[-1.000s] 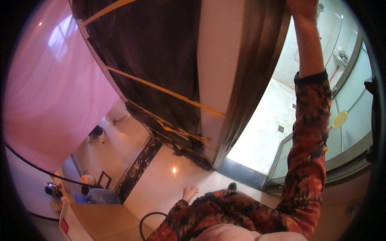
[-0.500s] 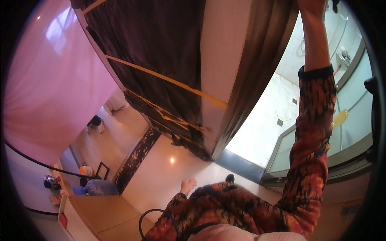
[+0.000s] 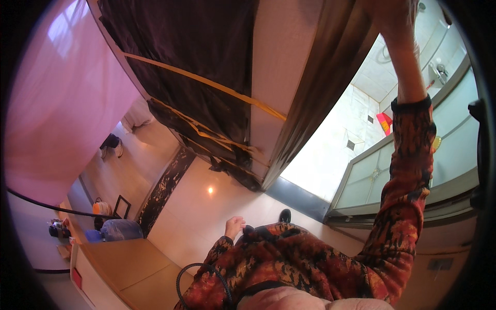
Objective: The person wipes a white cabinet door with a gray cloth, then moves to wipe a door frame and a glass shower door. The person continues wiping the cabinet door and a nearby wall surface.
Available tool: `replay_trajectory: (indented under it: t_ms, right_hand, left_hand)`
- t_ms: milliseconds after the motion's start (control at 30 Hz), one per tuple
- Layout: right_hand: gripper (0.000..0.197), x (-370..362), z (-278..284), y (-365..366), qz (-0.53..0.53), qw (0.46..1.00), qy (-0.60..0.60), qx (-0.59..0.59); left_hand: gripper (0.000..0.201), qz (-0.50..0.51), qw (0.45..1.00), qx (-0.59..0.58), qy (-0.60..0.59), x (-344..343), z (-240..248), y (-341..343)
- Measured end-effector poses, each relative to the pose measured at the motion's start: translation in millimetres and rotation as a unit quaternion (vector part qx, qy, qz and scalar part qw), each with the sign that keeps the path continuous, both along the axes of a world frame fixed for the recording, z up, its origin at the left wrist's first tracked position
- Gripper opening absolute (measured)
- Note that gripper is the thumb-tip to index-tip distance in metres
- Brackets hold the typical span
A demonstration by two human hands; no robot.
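My right arm reaches far up and away on the right side. At the top edge my right hand [image 3: 393, 18] is beside a dark brown, vertically ridged surface [image 3: 310, 93], a door frame or a curtain. The fingers are cut off and blurred, so I cannot tell whether they grip it. Low in the middle, my left hand [image 3: 235, 227] hangs by my body with fingers loosely bent and apart from other things. No object shows in it. A patterned red and black sleeve [image 3: 408, 155] covers my right arm.
Black sheeting with yellow straps [image 3: 196, 77] covers a tall panel ahead. Rightward, a bright tiled room [image 3: 330, 134] lies behind a dark sill [image 3: 299, 204] and a glass door [image 3: 356, 181]. On the left are a pink curtain [image 3: 62, 119], a large blue water bottle [image 3: 121, 230] and a tan cabinet top [image 3: 116, 258].
My right hand has come lower into view, closer to the brown ridged surface. The surroundings have shifted slightly left and up. A red and yellow object now shows in the tiled room.
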State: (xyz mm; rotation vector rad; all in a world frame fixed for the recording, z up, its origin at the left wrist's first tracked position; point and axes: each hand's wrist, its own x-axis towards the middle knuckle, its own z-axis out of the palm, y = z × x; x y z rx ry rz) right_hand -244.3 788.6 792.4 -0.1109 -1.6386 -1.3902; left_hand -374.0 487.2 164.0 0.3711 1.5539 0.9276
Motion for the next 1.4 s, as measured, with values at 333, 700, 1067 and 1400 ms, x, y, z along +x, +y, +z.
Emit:
replay_trajectory:
  t_ms: [333, 700, 1067, 1400]
  right_hand:
    - [0.046, 15.4, -68.5, -6.2, 0.042, 0.974, -0.112, -0.191]
    - [0.04, 22.7, -103.3, -3.9, -0.005, 0.978, -0.093, -0.186]
    - [0.045, 38.7, -136.4, 36.1, 0.02, 0.975, -0.119, -0.185]
    - [0.047, 33.8, -108.6, 42.8, 0.012, 0.957, -0.239, -0.162]
  left_hand:
    - [0.025, 0.044, 0.999, 0.004, -0.007, 8.3, 2.6, -7.5]
    - [0.025, 0.07, 0.997, -0.01, -0.007, 15.6, -0.8, -11.9]
    - [0.019, 0.09, 0.996, 0.019, -0.009, 18.8, -13.6, -10.2]
    - [0.017, 0.106, 0.989, 0.069, 0.073, 30.0, -43.2, -3.4]
